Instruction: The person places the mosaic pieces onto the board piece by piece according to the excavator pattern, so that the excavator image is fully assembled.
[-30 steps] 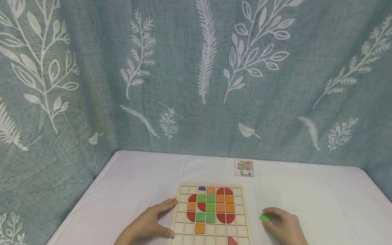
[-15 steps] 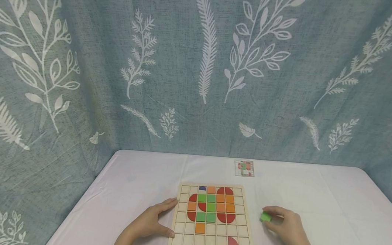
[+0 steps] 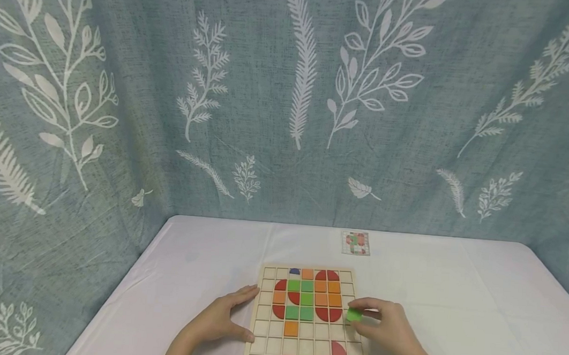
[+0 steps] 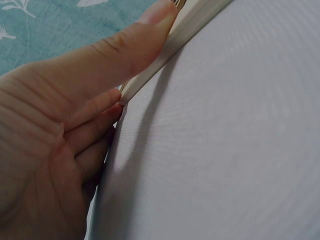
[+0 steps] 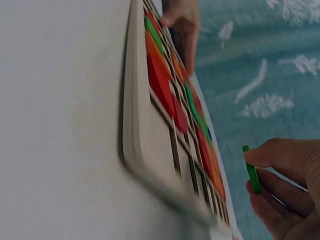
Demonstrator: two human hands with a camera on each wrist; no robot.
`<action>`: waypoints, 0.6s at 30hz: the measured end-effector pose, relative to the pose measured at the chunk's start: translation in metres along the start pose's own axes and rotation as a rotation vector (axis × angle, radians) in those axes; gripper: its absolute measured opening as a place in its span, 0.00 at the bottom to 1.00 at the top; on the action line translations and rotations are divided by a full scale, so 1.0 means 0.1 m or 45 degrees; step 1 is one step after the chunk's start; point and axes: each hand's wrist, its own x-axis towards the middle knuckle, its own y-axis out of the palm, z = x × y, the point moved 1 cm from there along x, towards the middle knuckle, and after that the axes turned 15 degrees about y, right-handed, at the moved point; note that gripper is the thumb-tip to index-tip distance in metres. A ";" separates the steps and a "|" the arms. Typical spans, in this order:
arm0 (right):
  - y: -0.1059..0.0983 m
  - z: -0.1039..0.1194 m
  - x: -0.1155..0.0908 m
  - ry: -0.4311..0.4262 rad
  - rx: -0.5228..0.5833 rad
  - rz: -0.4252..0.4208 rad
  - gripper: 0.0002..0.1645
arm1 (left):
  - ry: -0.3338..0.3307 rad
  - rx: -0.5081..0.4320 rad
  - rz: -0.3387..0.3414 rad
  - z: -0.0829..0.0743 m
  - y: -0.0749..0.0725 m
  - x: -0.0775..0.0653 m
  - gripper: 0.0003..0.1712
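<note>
Between the thumb and fingertips of my right hand (image 3: pixel 387 325) is a thin green tile (image 3: pixel 353 314), pinched over the right edge of a wooden grid board (image 3: pixel 261 329). The right wrist view shows that tile (image 5: pixel 252 170) edge-on in the grip. My left hand (image 3: pixel 219 318) lies along the board's left edge, thumb and extended fingers spread apart and touching it. In the left wrist view, the thumb (image 4: pixel 125 50) reaches onto the board's rim. Red quarter-round tiles (image 3: pixel 328 314), green squares (image 3: pixel 292 312), orange squares (image 3: pixel 291 328) and a blue half-round piece (image 3: pixel 295 271) sit in its cells.
A small printed card (image 3: pixel 356 243) with a coloured grid pattern lies behind the board on the white-covered table (image 3: pixel 203 259). A blue-green leaf-patterned curtain (image 3: pixel 260 90) hangs behind and to the sides. The board's near end is cut off by the frame.
My right hand has moved left with the green tile, from the table beside the board to above its right edge. The left hand has stayed at the board's left edge.
</note>
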 end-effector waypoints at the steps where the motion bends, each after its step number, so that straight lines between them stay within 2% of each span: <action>1: 0.05 0.04 0.00 -0.041 0.021 0.051 0.16 | 0.001 -0.001 0.001 0.00 0.00 0.00 0.56; 4: 0.21 0.17 0.00 -0.111 0.039 0.164 0.16 | 0.003 -0.001 0.005 -0.01 -0.01 0.00 0.56; 8: 0.42 0.32 0.01 -0.139 0.006 0.250 0.15 | -0.004 0.004 0.010 0.00 -0.01 0.01 0.56; 13: 0.67 0.47 0.03 -0.161 0.003 0.356 0.15 | 0.000 0.012 0.013 0.00 -0.01 0.01 0.56; 18: 0.85 0.52 0.05 -0.147 -0.055 0.433 0.14 | 0.010 0.023 0.014 0.00 -0.02 0.00 0.56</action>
